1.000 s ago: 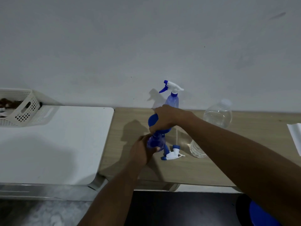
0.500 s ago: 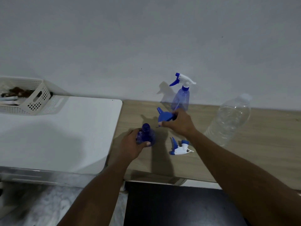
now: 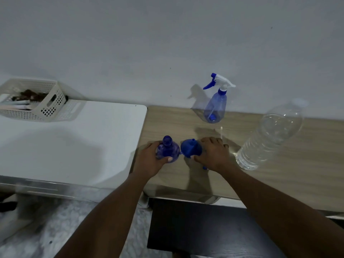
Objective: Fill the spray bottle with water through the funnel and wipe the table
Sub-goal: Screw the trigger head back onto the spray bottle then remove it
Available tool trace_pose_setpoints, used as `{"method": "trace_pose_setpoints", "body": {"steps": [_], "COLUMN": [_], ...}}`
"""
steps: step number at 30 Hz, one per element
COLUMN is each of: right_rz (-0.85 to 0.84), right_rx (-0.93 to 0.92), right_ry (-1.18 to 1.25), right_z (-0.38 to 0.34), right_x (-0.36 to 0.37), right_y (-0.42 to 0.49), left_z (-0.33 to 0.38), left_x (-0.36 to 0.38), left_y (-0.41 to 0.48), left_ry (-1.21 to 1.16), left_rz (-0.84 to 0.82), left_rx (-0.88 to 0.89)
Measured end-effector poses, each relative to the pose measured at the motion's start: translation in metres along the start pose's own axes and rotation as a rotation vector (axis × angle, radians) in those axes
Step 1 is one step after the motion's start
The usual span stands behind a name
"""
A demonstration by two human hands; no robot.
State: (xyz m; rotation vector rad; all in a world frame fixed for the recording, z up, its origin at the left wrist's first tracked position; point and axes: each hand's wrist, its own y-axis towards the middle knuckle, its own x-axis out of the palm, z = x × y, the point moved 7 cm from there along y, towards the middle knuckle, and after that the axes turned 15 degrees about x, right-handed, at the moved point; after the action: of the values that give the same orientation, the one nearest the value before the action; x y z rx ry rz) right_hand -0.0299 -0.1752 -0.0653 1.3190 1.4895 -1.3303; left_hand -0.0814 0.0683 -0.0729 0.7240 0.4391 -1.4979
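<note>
Forearms enter from the bottom of the frame and meet at the near edge of the wooden table [image 3: 279,175], centre frame.

Left hand [image 3: 149,162]: wrapped around the body of the uncapped spray bottle [image 3: 167,150], thumb across its near side. The bottle stands upright with its neck open. Judged light, thin-walled and springy. A firm squeeze would dent it, so the lower body is the right place to steady it during pouring.

Right hand [image 3: 213,155]: lies against the blue funnel [image 3: 190,148], thumb at the rim. Whether it pinches the funnel or merely rests there cannot be told. The funnel sits just beside the bottle, spout upward, not in the neck. Judged rigid, very light and easily tipped; best taken by the rim.

Right of frame: clear water bottle [image 3: 270,140], partly filled. Judged the heaviest item and smooth-sided; grip at mid-body.

Further back, by the wall: second spray bottle [image 3: 215,107], trigger head fitted.

Upper left: perforated basket [image 3: 50,107] on the white table [image 3: 83,142].
</note>
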Motion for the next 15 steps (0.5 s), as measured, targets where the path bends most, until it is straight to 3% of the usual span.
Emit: {"method": "trace_pose_setpoints", "body": {"steps": [7,15], "right_rz": [-0.044,-0.087], "right_rx": [0.006,0.006], "right_ry": [-0.005,0.034], "right_z": [0.052,0.048], "right_x": [0.002,0.017], "right_y": [-0.025,-0.022], "left_z": [0.013,0.021], "left_x": [0.016,0.026], "left_y": [0.000,0.000], "left_ry": [-0.041,-0.064], "left_rz": [-0.037,-0.040], "left_rx": [0.008,-0.006]}}
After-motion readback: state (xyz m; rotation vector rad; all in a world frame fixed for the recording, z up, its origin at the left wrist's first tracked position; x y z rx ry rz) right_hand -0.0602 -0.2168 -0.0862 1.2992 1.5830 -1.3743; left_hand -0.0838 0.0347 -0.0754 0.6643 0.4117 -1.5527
